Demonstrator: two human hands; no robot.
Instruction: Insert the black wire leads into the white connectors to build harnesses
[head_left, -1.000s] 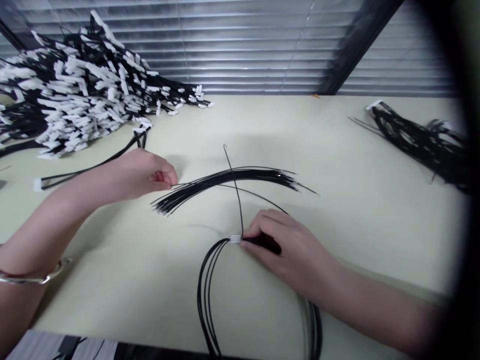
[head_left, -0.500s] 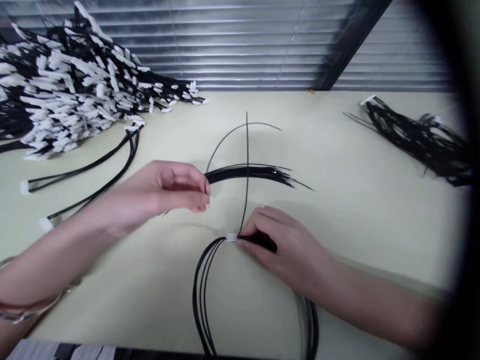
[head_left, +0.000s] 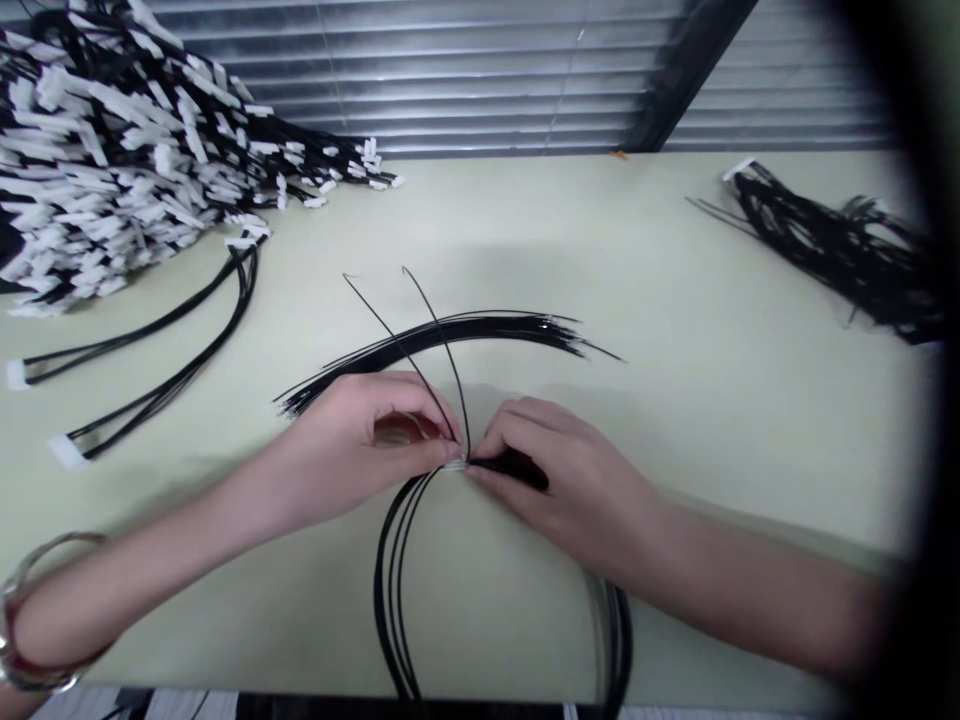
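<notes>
My left hand (head_left: pixel 397 430) pinches the end of a thin black wire (head_left: pixel 386 325) against a small white connector (head_left: pixel 454 464). Closed round a bundle of black wires beside that connector is my right hand (head_left: pixel 547 470). A second thin wire (head_left: pixel 450 350) rises from the connector between the hands. From the connector's left side several black wires (head_left: pixel 394 590) curve down past the table's front edge. Behind my left hand lies a loose bunch of black wires (head_left: pixel 480 328) with bare-looking tips.
A large heap of black cables with white connectors (head_left: pixel 97 190) fills the back left. In front of it lies a forked cable (head_left: pixel 240 290) with white plugs. Another dark wire bundle (head_left: pixel 825 250) lies at the right. Window blinds (head_left: pixel 465 80) stand behind the table (head_left: pixel 645 260).
My left hand has moved right and down to the connector, bringing a wire away from the loose bunch. The right hand keeps its grip. The view has shifted slightly.
</notes>
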